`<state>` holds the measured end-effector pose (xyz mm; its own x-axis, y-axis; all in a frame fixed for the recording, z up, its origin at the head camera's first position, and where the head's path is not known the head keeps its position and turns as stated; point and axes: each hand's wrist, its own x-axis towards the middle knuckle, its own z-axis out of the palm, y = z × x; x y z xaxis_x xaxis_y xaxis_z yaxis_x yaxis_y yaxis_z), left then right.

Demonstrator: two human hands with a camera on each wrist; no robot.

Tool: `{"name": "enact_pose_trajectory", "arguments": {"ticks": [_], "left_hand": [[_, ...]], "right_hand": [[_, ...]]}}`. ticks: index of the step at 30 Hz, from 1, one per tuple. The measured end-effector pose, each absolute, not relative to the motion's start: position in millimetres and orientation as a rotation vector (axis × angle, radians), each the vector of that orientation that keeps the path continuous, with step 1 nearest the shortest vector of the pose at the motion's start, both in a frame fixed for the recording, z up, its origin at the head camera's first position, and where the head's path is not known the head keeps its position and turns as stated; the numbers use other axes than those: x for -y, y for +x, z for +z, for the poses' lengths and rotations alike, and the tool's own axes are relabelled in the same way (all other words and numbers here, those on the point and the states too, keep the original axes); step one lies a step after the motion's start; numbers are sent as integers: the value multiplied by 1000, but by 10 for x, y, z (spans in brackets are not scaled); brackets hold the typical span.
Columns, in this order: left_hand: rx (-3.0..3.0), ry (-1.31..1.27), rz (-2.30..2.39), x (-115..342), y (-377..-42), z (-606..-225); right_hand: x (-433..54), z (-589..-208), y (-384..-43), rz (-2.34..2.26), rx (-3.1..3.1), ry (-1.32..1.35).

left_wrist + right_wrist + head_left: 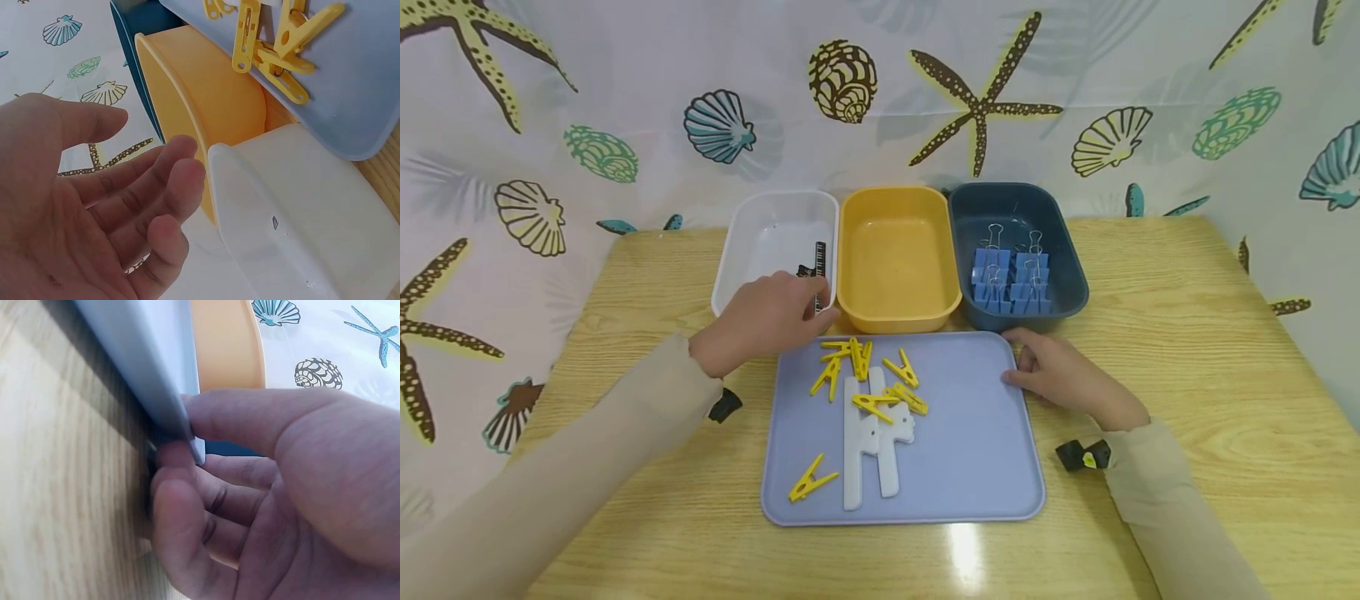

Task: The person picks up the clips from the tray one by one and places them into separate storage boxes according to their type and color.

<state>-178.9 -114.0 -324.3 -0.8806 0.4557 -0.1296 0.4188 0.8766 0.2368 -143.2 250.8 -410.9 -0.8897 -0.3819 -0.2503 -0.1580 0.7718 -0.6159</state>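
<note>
My left hand (771, 315) hovers over the front right of the white bin (751, 242), fingers loosely bent; the left wrist view shows nothing between them. Partly behind the fingers, a black piece with white marks (820, 257) lies in that bin. At the far right corner of the lilac tray (962, 450), my right hand (1063, 375) pinches the rim, thumb on top and fingers beneath. Several yellow clothespins (825, 379) are scattered over the tray's left half. Two long white flat pieces (852, 450) with side projections lie side by side there, partly under clothespins.
Behind the tray, a yellow bin (898, 267) stands between the white bin and a dark blue bin (1011, 208). Blue binder clips (1011, 287) sit in rows inside the dark blue one. A patterned cloth (880, 150) hangs behind the wooden table (1187, 333).
</note>
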Motion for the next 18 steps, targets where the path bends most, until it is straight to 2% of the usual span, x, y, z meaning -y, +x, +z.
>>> {"name": "enact_pose_trajectory", "arguments": {"ticks": [18], "left_hand": [[-2810, 746, 247, 1271, -1560, -3227]], "right_hand": [[-2486, -4112, -1442, -816, -2648, -444]]}}
